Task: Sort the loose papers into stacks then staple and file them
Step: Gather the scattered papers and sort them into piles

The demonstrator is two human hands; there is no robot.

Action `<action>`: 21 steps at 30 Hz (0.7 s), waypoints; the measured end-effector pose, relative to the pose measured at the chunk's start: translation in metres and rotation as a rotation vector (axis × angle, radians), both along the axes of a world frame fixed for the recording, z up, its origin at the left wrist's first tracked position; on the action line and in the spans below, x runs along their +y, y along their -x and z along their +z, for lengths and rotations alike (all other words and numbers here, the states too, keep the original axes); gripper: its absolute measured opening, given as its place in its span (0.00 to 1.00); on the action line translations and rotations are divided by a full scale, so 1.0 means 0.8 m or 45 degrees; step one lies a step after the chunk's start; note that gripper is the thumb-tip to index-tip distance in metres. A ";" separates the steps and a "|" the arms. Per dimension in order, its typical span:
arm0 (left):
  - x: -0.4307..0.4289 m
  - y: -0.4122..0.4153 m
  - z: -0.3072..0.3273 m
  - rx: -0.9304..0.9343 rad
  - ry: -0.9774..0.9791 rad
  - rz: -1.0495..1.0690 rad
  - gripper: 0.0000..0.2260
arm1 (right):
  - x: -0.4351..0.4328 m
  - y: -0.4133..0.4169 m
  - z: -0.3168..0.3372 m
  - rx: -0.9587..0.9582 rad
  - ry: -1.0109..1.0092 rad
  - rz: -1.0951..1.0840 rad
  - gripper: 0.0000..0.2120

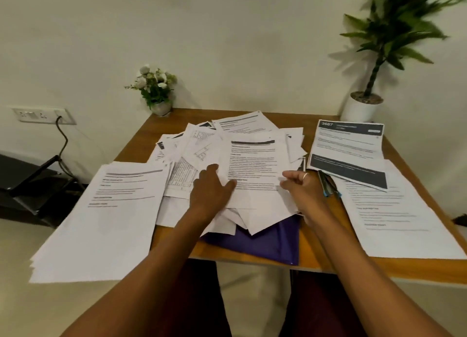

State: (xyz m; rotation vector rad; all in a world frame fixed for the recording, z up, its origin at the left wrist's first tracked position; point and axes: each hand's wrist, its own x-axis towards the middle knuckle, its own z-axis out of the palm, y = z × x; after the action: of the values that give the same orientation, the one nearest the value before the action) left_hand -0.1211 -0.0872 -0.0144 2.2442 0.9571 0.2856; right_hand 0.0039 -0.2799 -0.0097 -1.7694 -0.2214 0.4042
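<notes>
At tabletop (pixel 303 121) centre: both hands grip the top sheet (pixel 252 159) of the loose pile (pixel 242 124).
Left hand (pixel 211 188) fingers curl under its left edge, thumb on top; right hand (pixel 302 185) fingers curled, pinching its right edge.

The number 3667 stands in white on the dark header of the sheet (pixel 347 147) near the table's (pixel 136 140) far right corner; all other print is blurred.

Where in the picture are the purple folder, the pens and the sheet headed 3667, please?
purple folder (pixel 267 243): head view, on its bare cover below the paper pile.
pens (pixel 328 185): head view, midway along the barrels.
sheet headed 3667 (pixel 350 144): head view, on its printed middle.
</notes>
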 end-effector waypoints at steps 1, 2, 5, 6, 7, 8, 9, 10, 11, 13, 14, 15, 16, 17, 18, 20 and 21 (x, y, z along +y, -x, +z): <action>-0.008 -0.006 -0.002 0.030 -0.015 0.036 0.37 | -0.004 -0.003 -0.002 0.005 0.007 -0.009 0.11; -0.015 -0.010 -0.004 0.063 -0.031 0.060 0.39 | -0.008 -0.006 -0.002 0.015 0.008 -0.015 0.12; -0.025 -0.017 -0.009 0.107 -0.066 0.080 0.43 | -0.013 -0.010 0.000 0.044 0.004 0.008 0.16; -0.025 -0.018 -0.010 0.086 -0.056 0.080 0.43 | -0.014 -0.011 0.001 0.059 0.000 0.012 0.18; -0.025 -0.018 -0.009 0.043 -0.021 0.079 0.43 | -0.014 -0.013 0.002 0.069 -0.007 0.006 0.20; -0.025 -0.017 -0.007 -0.009 0.036 0.084 0.43 | -0.014 -0.014 0.002 0.067 -0.014 -0.011 0.22; -0.025 -0.017 -0.005 -0.074 0.098 0.093 0.42 | -0.014 -0.016 0.002 0.060 -0.022 -0.032 0.24; -0.025 -0.015 -0.002 -0.125 0.160 0.100 0.39 | -0.014 -0.018 0.001 0.059 -0.031 -0.051 0.26; -0.024 -0.013 0.001 -0.163 0.209 0.103 0.36 | -0.015 -0.019 0.000 0.072 -0.044 -0.061 0.29; -0.021 -0.009 0.005 -0.228 0.293 0.078 0.25 | -0.016 -0.020 0.000 0.155 -0.117 -0.054 0.32; -0.019 -0.006 0.005 -0.274 0.388 0.058 0.19 | -0.017 -0.021 0.000 0.199 -0.164 -0.048 0.33; -0.019 -0.003 0.006 -0.315 0.526 0.044 0.14 | -0.019 -0.022 0.001 0.234 -0.211 -0.047 0.34; -0.019 0.001 0.007 -0.339 0.676 0.032 0.10 | -0.021 -0.022 0.002 0.254 -0.249 -0.031 0.32; -0.019 0.005 0.007 -0.346 0.803 0.016 0.08 | -0.024 -0.023 0.003 0.250 -0.270 0.008 0.29; -0.018 0.009 0.005 -0.336 0.889 -0.019 0.07 | -0.027 -0.023 0.003 0.218 -0.266 0.052 0.25; -0.020 0.017 0.002 -0.292 1.023 -0.137 0.09 | -0.033 -0.025 0.003 0.170 -0.243 0.076 0.20; -0.022 0.020 0.002 -0.264 1.067 -0.196 0.11 | -0.035 -0.027 0.002 0.182 -0.259 0.076 0.19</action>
State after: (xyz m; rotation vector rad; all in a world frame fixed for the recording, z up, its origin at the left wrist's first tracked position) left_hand -0.1371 -0.1047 -0.0127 1.4692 0.6217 0.0258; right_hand 0.0253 -0.3081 -0.0083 -1.5301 -0.2069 0.5308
